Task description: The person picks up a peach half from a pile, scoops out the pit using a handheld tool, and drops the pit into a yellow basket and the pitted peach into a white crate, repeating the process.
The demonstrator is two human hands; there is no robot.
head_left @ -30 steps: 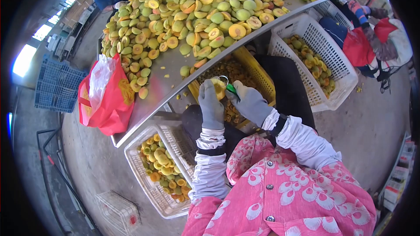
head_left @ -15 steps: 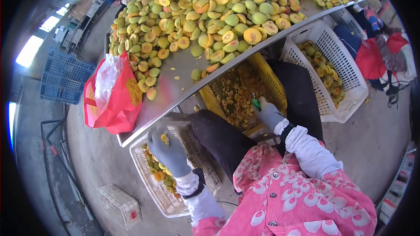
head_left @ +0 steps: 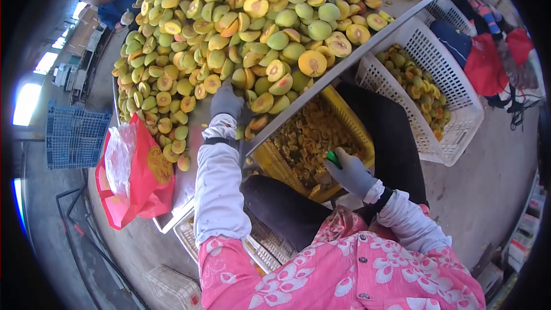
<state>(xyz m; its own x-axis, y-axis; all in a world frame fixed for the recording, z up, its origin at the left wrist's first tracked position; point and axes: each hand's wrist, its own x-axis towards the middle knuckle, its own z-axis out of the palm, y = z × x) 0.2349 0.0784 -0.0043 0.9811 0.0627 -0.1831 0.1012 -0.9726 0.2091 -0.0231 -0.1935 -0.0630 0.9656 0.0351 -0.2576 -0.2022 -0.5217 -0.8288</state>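
Since the prev. frame, L hand (head_left: pixel 227 102) has gone from above the lower-L white crate (head_left: pixel 275 241) up to the near edge of the fruit pile (head_left: pixel 215 26), while R hand (head_left: pixel 351 173) stays over the yellow basket (head_left: pixel 360 132). Hands well apart, both in grey gloves. L fingertips are in among the halved fruit, partly hidden, so can't tell if they grip a piece. R hand is closed on a green-handled tool (head_left: pixel 333 159), handle showing betw. thumb & fingers; its far end is hard to make out. Fruit pile lies beyond & both sides of L hand, mostly green-yellow halves, some cut face up w/ brown centres. Yellow basket sits below the desk edge, betw. the dark-trousered legs (head_left: pixel 396 132), w/ small brownish-orange bits in it. L forearm, in a pale sleeve, crosses the desk edge & hides part of it; the lower-L crate is partly covered by the arm & pink top (head_left: pixel 321 275). White basket (head_left: pixel 466 120) to the R holds more fruit pcs. Red bag (head_left: pixel 143 178) w/ clear plastic (head_left: pixel 119 161) in its mouth is by the desk's L corner. Desk (head_left: pixel 357 65) is metal, raised rim, heaped w/ fruit. Grey floor (head_left: pixel 459 206) around; blue crates (head_left: pixel 74 138) far L, another white crate (head_left: pixel 172 287) bottom L, co-worker (head_left: pixel 117 0) in dark blue at upper L, bright windows behind.
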